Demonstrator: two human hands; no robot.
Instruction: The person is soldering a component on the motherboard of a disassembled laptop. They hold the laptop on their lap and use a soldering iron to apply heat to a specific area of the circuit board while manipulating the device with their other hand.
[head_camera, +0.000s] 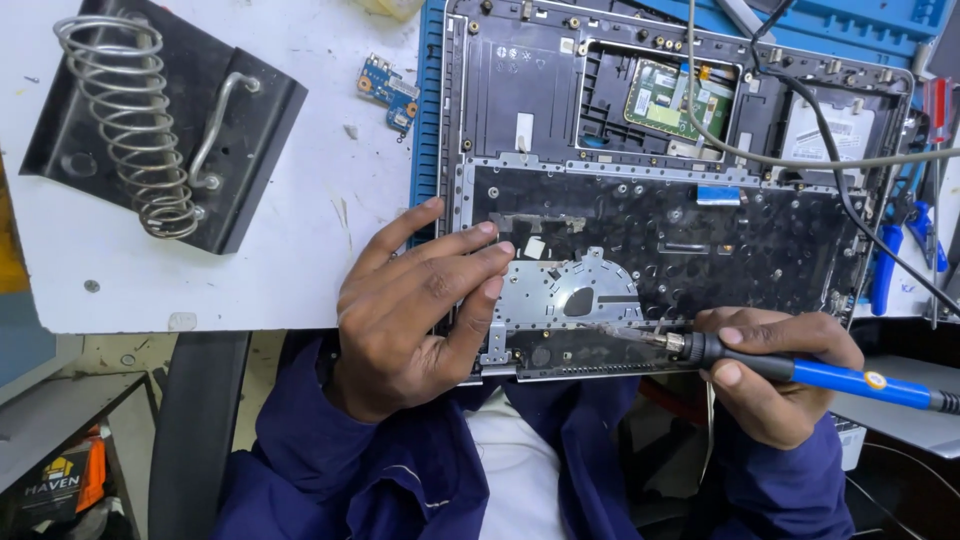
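Right hand fingers around blue soldering iron; left hand fingers spread on laptop chassis.

Two bare hands, left hand, right hand, dark navy long sleeves, white shirt beneath

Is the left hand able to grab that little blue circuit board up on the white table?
Probably yes. The left hand rests on the laptop shell's edge, and only bare white table lies between it and the small blue board.

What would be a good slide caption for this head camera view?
Left hand steadies an opened laptop chassis while the right hand applies a blue-handled soldering iron to its metal plate.
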